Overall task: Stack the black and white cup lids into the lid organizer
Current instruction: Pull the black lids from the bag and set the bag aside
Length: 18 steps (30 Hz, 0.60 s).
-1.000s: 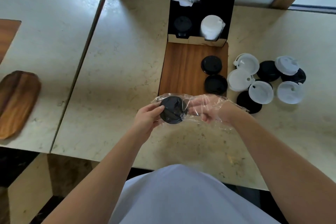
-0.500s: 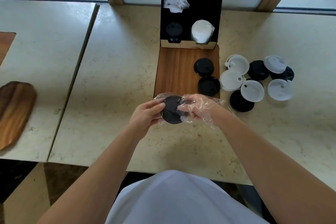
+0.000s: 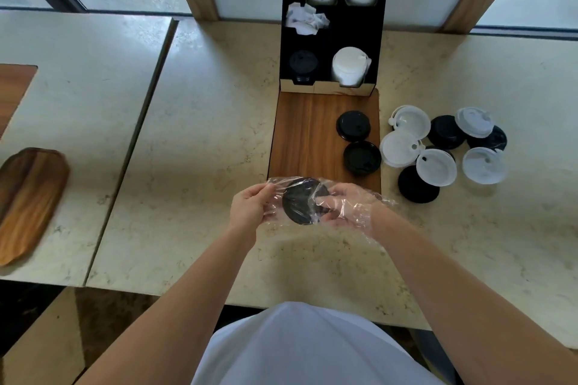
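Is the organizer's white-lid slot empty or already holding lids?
Already holding lids: a stack of white lids sits in the organizer's front right compartment, beside black lids in the left one.

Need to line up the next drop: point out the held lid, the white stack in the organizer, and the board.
held lid (image 3: pixel 298 205), head view, its dark centre
white stack (image 3: pixel 348 67), head view, top lid
board (image 3: pixel 305 134), head view, bare wood
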{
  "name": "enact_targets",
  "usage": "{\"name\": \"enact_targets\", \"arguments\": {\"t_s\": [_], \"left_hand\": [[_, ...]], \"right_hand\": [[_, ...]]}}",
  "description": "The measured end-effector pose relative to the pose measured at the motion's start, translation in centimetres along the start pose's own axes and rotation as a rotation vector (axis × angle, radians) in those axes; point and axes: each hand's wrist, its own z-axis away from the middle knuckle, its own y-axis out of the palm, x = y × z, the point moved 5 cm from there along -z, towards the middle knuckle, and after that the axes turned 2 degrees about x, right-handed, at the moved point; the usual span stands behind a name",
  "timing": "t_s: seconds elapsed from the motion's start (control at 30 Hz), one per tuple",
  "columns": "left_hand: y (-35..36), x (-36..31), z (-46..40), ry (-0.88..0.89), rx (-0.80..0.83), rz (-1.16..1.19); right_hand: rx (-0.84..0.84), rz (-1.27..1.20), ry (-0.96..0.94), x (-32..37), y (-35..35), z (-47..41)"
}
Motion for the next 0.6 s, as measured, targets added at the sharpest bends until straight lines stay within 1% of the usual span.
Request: {"name": "enact_targets", "arguments": {"t_s": [0.07,0.17,0.23,0.3,0.4,0.47,0.6], "left_hand": [[-0.9,0.6,-0.2,-0.003,-0.048,-0.015],[-2.2,1.4,-0.6,-0.013,-0.110,-0.049],[-3.1,1.9,-1.0,-0.039,-0.158,-0.037],[-4.2,2.3,-1.5,-0.054,-0.216,-0.027],[-6.3,2.5,-2.4,-0.048,-0.314,-0.025],[-7.9,2.6,-2.9,-0.051,-0.356,-0.045],[-9.4,2.5,-3.0,-0.068,-0.341,-0.093]], "right_hand": [[-0.048,0.038,-0.052,-0.4,-0.7,0.0],[-0.105,0.220,-0.059,-1.0,-1.5,0.0],[-0.092,0.257,-0.097,-0.9,-1.9,0.0],[-0.095,0.379,-0.159,-0.3,-2.2,0.2],[-0.224,0.547,-0.150,0.5,-3.7,-0.1],[-0.300,0.615,-0.166,1.0,-5.0,-0.2],[-0.438,0.672,-0.227,1.5,-7.2,0.2]]}}
